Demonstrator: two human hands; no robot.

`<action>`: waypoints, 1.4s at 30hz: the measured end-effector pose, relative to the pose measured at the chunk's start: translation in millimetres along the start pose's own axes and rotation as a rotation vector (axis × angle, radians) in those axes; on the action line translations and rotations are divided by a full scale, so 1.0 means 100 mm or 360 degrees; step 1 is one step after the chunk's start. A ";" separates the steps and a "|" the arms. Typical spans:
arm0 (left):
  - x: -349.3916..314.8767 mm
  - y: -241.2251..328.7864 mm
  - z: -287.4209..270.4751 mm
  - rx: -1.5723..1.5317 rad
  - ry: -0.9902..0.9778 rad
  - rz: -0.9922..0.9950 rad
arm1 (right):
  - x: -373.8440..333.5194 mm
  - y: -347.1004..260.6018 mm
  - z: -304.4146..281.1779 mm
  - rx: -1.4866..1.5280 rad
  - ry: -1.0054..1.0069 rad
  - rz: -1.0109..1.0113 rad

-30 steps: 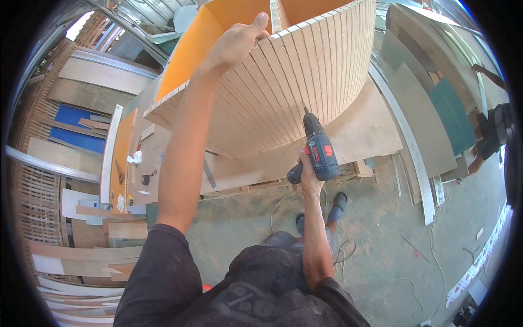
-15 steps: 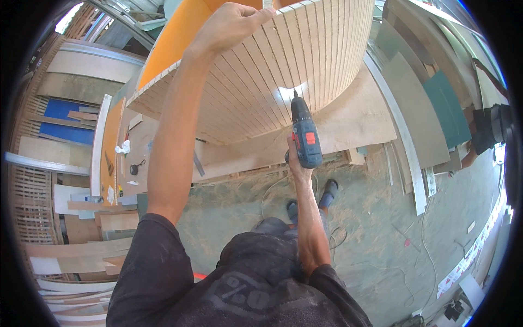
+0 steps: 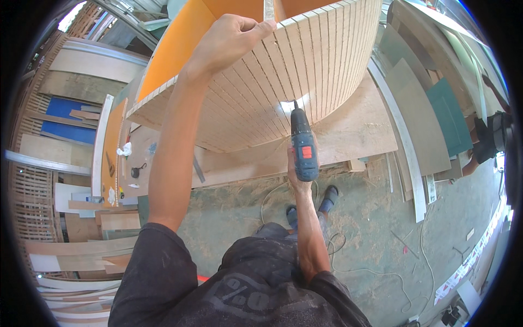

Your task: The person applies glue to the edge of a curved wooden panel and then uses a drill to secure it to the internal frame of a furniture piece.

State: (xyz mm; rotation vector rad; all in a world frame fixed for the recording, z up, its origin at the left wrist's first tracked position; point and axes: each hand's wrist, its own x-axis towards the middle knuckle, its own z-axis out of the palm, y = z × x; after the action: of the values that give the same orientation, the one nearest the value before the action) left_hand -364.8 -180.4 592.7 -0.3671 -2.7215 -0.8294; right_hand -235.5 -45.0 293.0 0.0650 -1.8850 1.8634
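A curved wooden panel, scored with close parallel grooves, stands on edge in front of me. My left hand is closed over its top edge, thumb and fingers beside a pale upright strip. In my right hand is a dark blue cordless drill with red parts, gripped from below and mostly hiding my fingers. The drill points away from me, its tip at the lower part of the grooved face, where its lamp throws a bright spot. Whether the tip is touching the wood I cannot tell.
Under the panel lies a wooden board on the bench. A tape measure and a crumpled white scrap sit at the left. Sheets lean at the right, near another person's arm. Cables cross the dusty floor.
The whole scene sits slightly lower in the view. The drill's rear end has swung a little toward me and to the left, its tip staying at the panel. My left hand keeps its hold.
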 end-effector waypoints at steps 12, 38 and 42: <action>0.01 0.01 -0.05 0.0083 -0.0156 -0.0167 | 0.03 0.08 -0.04 0.0004 -0.0041 -0.0013; 0.69 0.32 0.19 0.0673 -0.0352 -0.0421 | 0.18 -0.06 -0.09 -0.0131 -0.0065 -0.0052; 0.71 0.30 0.18 0.0690 -0.0379 -0.0495 | 0.19 -0.09 -0.08 -0.0147 -0.0078 -0.0064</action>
State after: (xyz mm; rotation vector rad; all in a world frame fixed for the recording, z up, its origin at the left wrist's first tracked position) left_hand -424.8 -134.6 616.9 0.0572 -3.1252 -0.2489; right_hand -246.4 -32.8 307.7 0.1178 -1.9858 1.7609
